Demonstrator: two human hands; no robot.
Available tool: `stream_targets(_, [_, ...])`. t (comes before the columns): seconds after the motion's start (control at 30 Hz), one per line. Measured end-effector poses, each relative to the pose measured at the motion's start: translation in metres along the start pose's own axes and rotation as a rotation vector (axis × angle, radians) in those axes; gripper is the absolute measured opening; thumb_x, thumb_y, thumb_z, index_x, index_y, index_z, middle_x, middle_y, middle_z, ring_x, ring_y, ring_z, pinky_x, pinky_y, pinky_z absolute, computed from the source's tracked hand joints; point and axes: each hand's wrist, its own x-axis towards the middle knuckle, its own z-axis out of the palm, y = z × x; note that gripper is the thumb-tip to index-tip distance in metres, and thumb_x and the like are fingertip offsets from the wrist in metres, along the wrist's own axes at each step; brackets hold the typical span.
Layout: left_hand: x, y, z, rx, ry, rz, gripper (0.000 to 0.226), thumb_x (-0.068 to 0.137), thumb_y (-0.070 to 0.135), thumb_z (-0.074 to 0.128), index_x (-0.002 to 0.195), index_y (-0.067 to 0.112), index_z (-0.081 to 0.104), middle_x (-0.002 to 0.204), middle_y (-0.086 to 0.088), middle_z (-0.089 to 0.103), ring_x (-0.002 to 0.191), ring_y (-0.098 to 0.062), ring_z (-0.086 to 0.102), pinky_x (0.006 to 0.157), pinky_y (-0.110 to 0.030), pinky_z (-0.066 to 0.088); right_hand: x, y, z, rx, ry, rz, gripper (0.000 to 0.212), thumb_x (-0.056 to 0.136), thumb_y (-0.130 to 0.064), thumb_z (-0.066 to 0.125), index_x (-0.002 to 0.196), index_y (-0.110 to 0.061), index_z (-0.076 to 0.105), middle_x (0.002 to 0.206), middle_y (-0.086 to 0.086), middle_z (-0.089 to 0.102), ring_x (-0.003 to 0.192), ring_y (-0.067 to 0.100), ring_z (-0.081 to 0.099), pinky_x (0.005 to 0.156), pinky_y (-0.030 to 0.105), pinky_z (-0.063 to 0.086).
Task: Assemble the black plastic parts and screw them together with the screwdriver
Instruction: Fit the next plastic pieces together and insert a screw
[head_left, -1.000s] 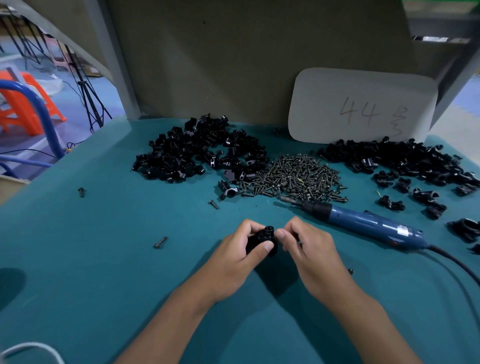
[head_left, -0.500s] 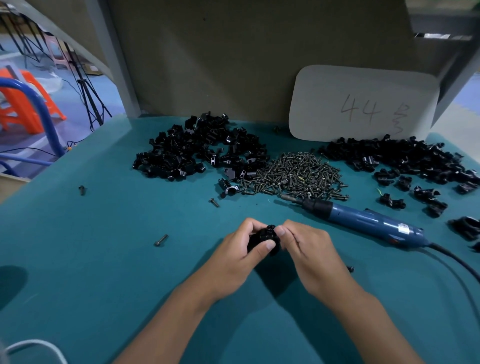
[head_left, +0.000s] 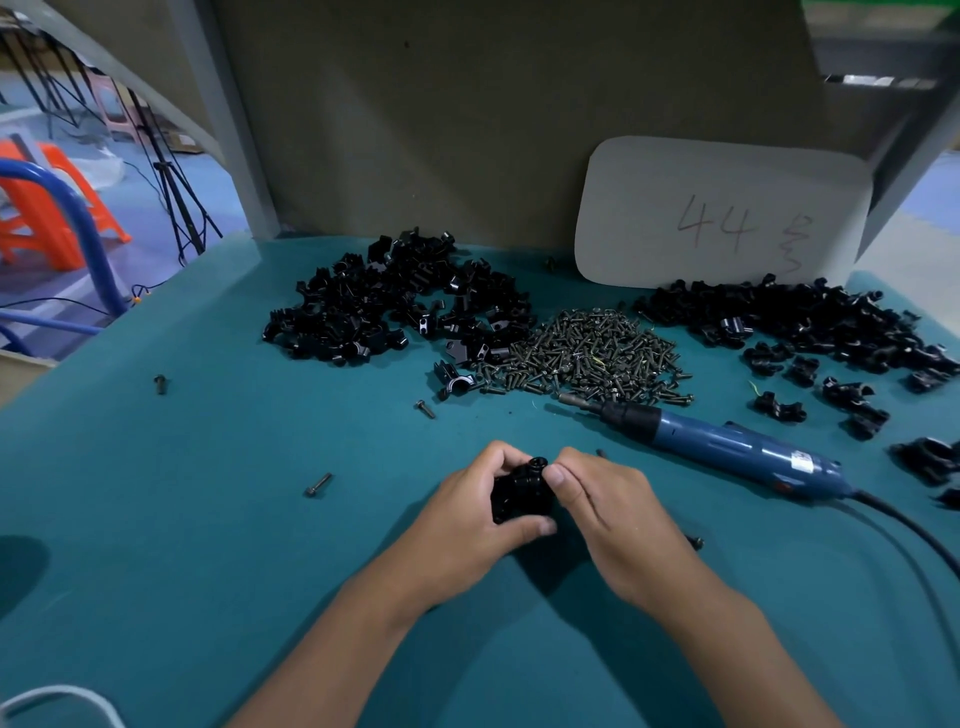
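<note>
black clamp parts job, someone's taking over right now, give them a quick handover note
Left hand: grips the black assembly just above the table.
Right hand: fingertips pinch at the top of the assembly, where a screw seems to sit.
Screwdriver: lies untouched to the right, tip toward the screw pile.
Black parts: left pile, right pile.
Done: parts seem mated in hand.
Left: pick up the screwdriver, drive the screw, then continue through the piles.
</note>
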Motion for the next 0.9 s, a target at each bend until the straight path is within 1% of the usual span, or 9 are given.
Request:
stream_targets(0.17, [0.0030, -0.0009, -0.0030, -0.005, 0.010, 0.034, 0.032, 0.081, 0.036, 0.080, 0.100, 0.029, 0.055, 0.091, 0.004, 0.064, 0.088, -0.023, 0.061, 0.082, -0.046, 0.050, -0.0014, -0.0009, 0.0019, -0.043, 0.019, -0.022, 0.047, 0.100, -0.071, 0.018, 0.079, -0.034, 0.038, 0.081, -0.015, 0.050, 0.075, 0.007, 0.049, 0.063, 0.036, 0.043])
stream_targets(0.3, [0.0036, -0.0037, -0.0034, 0.008, 0.007, 0.029, 0.031, 0.082, 0.037, 0.080, 0.100, 0.031, 0.055, 0.090, 0.006, 0.064, 0.085, -0.020, 0.061, 0.081, -0.045, 0.051, -0.0029, -0.0017, 0.0017, -0.097, 0.012, -0.030, 0.046, 0.100, -0.070, 0.017, 0.080, -0.034, 0.038, 0.082, -0.014, 0.049, 0.076, 0.005, 0.049, 0.062, 0.033, 0.042])
stream_targets(0.37, [0.0040, -0.0050, -0.0040, 0.008, 0.014, 0.032, 0.030, 0.083, 0.034, 0.080, 0.100, 0.030, 0.056, 0.088, 0.009, 0.064, 0.080, -0.011, 0.060, 0.078, -0.040, 0.051, -0.0039, -0.0031, 0.0008, -0.117, 0.011, -0.028, 0.045, 0.099, -0.071, 0.017, 0.083, -0.036, 0.039, 0.084, -0.016, 0.050, 0.077, 0.004, 0.049, 0.061, 0.031, 0.038])
stream_targets(0.43, [0.0044, -0.0058, -0.0043, 0.000, 0.016, 0.038, 0.029, 0.085, 0.030, 0.080, 0.100, 0.030, 0.055, 0.086, 0.012, 0.063, 0.078, -0.005, 0.058, 0.074, -0.030, 0.049, -0.0055, -0.0032, -0.0012, -0.078, 0.021, -0.012, 0.036, 0.098, -0.071, 0.024, 0.088, -0.040, 0.040, 0.089, -0.022, 0.050, 0.083, 0.002, 0.050, 0.063, 0.025, 0.034])
stream_targets(0.53, [0.0045, -0.0054, -0.0044, -0.014, 0.011, 0.035, 0.027, 0.087, 0.028, 0.080, 0.099, 0.031, 0.056, 0.088, 0.014, 0.065, 0.081, -0.003, 0.060, 0.074, -0.022, 0.048, -0.0073, -0.0025, -0.0049, -0.035, 0.012, -0.024, 0.019, 0.098, -0.062, 0.036, 0.098, -0.045, 0.042, 0.096, -0.027, 0.049, 0.089, 0.003, 0.052, 0.069, 0.023, 0.037])
stream_targets(0.6, [0.0052, -0.0056, -0.0044, -0.034, 0.005, 0.019, 0.028, 0.086, 0.029, 0.079, 0.103, 0.032, 0.057, 0.094, 0.014, 0.066, 0.088, -0.006, 0.063, 0.081, -0.026, 0.051, -0.0068, -0.0030, -0.0066, -0.041, 0.005, -0.032, 0.017, 0.099, -0.060, 0.038, 0.099, -0.043, 0.043, 0.096, -0.025, 0.049, 0.090, 0.003, 0.052, 0.070, 0.025, 0.041])
stream_targets(0.77, [0.0038, -0.0067, -0.0039, -0.057, -0.033, -0.002, 0.033, 0.086, 0.033, 0.072, 0.115, 0.029, 0.056, 0.106, 0.008, 0.065, 0.102, -0.011, 0.062, 0.093, -0.036, 0.051, -0.0044, -0.0043, -0.0028, -0.045, 0.022, -0.015, 0.029, 0.100, -0.063, 0.033, 0.088, -0.038, 0.040, 0.091, -0.022, 0.049, 0.082, 0.003, 0.049, 0.061, 0.022, 0.033])
stream_targets(0.83, [0.0027, -0.0065, -0.0033, -0.058, -0.039, -0.003, 0.032, 0.088, 0.031, 0.070, 0.116, 0.027, 0.055, 0.108, 0.005, 0.064, 0.105, -0.015, 0.062, 0.097, -0.043, 0.051, -0.0047, -0.0053, 0.0007, -0.089, 0.043, -0.027, 0.036, 0.103, -0.064, 0.026, 0.085, -0.035, 0.037, 0.088, -0.016, 0.048, 0.078, 0.007, 0.048, 0.059, 0.026, 0.036])
stream_targets(0.9, [0.0028, -0.0068, -0.0037, -0.063, -0.039, -0.014, 0.031, 0.090, 0.028, 0.071, 0.117, 0.026, 0.054, 0.110, 0.003, 0.065, 0.108, -0.017, 0.062, 0.099, -0.046, 0.050, -0.0049, -0.0055, 0.0018, -0.139, 0.059, -0.027, 0.039, 0.102, -0.065, 0.021, 0.087, -0.034, 0.039, 0.086, -0.013, 0.048, 0.078, 0.010, 0.048, 0.063, 0.033, 0.043])
